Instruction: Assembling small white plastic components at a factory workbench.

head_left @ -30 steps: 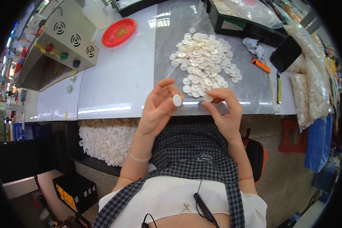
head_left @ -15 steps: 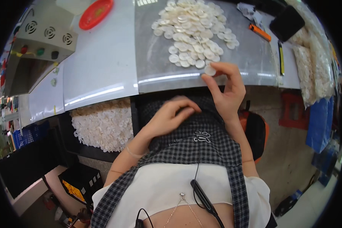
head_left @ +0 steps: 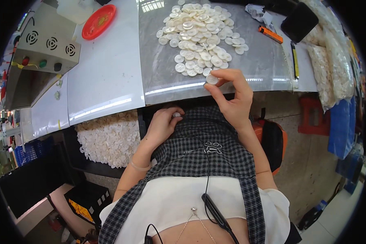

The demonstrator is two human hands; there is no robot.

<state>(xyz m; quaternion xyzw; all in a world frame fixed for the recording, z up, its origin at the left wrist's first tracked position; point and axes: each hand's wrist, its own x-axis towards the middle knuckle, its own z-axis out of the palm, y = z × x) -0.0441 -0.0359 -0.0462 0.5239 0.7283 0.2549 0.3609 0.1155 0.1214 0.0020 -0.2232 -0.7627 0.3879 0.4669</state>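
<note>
Between thumb and forefinger of my right hand [head_left: 236, 97] is a round white button-like disc [head_left: 212, 79], held upright at the table's front edge. Just beyond it, a loose pile of similar white discs [head_left: 199, 36] spreads over the grey tabletop; several show a raised pattern. Below the edge, in front of the checked apron [head_left: 191, 142], my left hand [head_left: 162, 124] is closed in a pinch. A small white piece [head_left: 177, 115] shows at its fingertips, mostly hidden, so its full shape cannot be made out.
Left of my lap, a black tray [head_left: 97, 167] holds a heap of small white pieces [head_left: 107, 140]. A red plate [head_left: 98, 22] and a grey machine with knobs [head_left: 49, 49] stand at left. An orange cutter [head_left: 271, 35], yellow-black knife [head_left: 295, 61] and plastic bags [head_left: 329, 73] lie right.
My left hand has moved left and down from in front of the apron, and a white piece now shows in its fingers. My right hand with the disc has shifted slightly left in view.
</note>
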